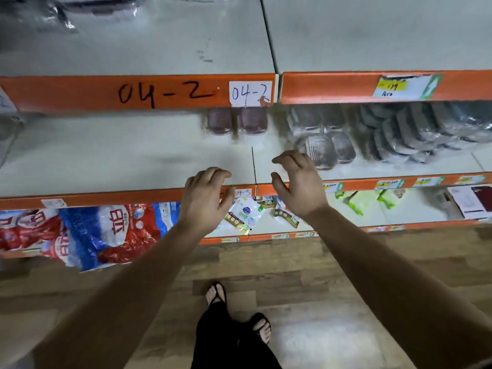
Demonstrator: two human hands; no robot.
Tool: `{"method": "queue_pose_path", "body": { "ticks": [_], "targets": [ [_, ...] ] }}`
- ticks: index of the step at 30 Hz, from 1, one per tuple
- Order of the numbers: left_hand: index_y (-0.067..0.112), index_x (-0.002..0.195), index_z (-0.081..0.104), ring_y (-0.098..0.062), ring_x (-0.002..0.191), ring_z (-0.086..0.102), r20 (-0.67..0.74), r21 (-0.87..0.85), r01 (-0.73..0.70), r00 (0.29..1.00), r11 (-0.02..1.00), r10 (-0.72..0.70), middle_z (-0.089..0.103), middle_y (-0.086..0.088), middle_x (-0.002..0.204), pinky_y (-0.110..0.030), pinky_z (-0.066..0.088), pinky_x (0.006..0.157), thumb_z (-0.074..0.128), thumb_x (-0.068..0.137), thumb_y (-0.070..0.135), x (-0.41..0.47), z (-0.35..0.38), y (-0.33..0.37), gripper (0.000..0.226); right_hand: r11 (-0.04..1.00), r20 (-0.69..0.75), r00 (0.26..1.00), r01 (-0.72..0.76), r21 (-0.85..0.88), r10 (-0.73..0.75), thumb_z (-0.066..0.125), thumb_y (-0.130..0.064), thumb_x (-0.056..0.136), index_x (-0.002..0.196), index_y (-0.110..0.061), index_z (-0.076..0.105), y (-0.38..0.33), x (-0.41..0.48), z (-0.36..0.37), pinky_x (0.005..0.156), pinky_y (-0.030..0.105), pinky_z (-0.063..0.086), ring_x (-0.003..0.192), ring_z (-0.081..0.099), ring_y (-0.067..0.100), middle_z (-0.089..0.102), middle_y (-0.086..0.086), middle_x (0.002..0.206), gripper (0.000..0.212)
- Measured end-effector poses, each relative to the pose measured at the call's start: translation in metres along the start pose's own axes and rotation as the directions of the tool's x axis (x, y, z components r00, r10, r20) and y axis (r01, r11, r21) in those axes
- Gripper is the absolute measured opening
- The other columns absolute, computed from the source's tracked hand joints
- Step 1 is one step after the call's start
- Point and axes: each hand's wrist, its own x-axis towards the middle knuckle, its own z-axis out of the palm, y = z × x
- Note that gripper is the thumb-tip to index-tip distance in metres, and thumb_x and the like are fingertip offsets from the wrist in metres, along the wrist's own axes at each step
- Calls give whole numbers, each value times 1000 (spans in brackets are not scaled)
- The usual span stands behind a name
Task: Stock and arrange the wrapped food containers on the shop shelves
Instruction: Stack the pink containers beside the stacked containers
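- The left hand [205,198] hovers over the orange front edge of the middle shelf [106,161], fingers loosely curled, holding nothing.
- The right hand [298,182] hangs just beside it, a little further in over the shelf, fingers bent and spread, also holding nothing.
- Two pink wrapped containers [237,121] stand side by side at the back of the middle shelf, beyond the hands.
- To their right lie clear wrapped containers [319,145], the nearest close to the right hand's fingertips.
- Further right, dark wrapped containers [399,131] lean in an overlapping row.
- The upper shelf [159,35] has "04-2" written on its orange edge, beside a paper label [250,93] with the same mark.
- Red and blue bags [87,235] and small sachets [245,214] fill the lower shelf.
- Sandalled feet [215,294] stand on the wooden floor [292,275].
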Motion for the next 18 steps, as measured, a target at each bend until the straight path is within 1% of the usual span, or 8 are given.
{"method": "queue_pose_path", "body": {
  "ticks": [3, 5, 7, 9, 11, 13, 15, 18],
  "targets": [
    [9, 129, 58, -29, 120, 53, 79, -1, 49, 996, 999, -49, 59, -8, 129, -39, 35, 101, 49, 96, 31, 8, 40, -26, 41, 1000, 32, 999, -5, -7, 5, 62, -14, 90, 120, -4, 63, 22, 8, 32, 100, 42, 43, 119, 51, 36, 58, 15, 124, 32],
    [11, 137, 51, -26, 130, 46, 135, -10, 78, 988, 997, -76, 53, -7, 139, -38, 31, 108, 43, 95, 36, 16, 65, -43, 51, 999, 73, 997, -19, -27, 20, 62, -16, 91, 126, -4, 60, 36, 17, 54, 105, 42, 40, 126, 47, 35, 56, 15, 130, 37],
    [11, 144, 43, -24, 138, 37, 183, 4, 92, 979, 996, -91, 44, -8, 148, -37, 27, 113, 36, 91, 42, 26, 86, -59, 62, 998, 152, 988, -23, -58, 31, 60, -20, 93, 136, -5, 52, 48, 28, 75, 112, 42, 34, 137, 38, 33, 48, 15, 142, 46],
    [12, 149, 36, -22, 144, 28, 213, 11, 93, 973, 996, -93, 35, -7, 155, -35, 22, 116, 34, 92, 42, 37, 105, -74, 64, 994, 215, 976, -14, -106, 37, 56, -25, 96, 147, -7, 40, 57, 45, 94, 119, 38, 23, 146, 24, 29, 36, 12, 154, 56],
    [13, 152, 27, -19, 148, 17, 219, 4, 78, 973, 997, -77, 23, -5, 160, -33, 15, 118, 39, 98, 37, 52, 118, -88, 61, 987, 231, 971, -19, -159, 56, 52, -29, 97, 152, -12, 29, 63, 63, 108, 120, 37, 17, 150, 11, 27, 24, 7, 160, 62],
    [12, 154, 19, -19, 150, 11, 192, 2, 14, 981, 1000, -14, 13, -4, 163, -32, 12, 119, 43, 98, 33, 77, 128, -101, 64, 978, 202, 975, -45, -206, 88, 50, -32, 97, 154, -15, 23, 65, 85, 122, 120, 44, 20, 151, 5, 28, 17, 5, 163, 66],
    [11, 154, 15, -21, 150, 11, 148, 30, -48, 988, 998, 43, 9, -6, 163, -33, 11, 120, 47, 97, 31, 111, 134, -111, 69, 969, 167, 979, -71, -237, 112, 48, -37, 97, 155, -16, 18, 66, 108, 131, 118, 48, 22, 151, 2, 30, 12, 3, 164, 69],
    [11, 155, 8, -21, 150, 7, 130, 116, -53, 991, 992, 37, 5, -7, 163, -34, 9, 122, 46, 98, 34, 156, 142, -120, 72, 958, 151, 981, -77, -276, 122, 45, -43, 97, 157, -19, 10, 67, 138, 140, 117, 49, 20, 151, -2, 32, 7, 1, 165, 73]
  ]
}}
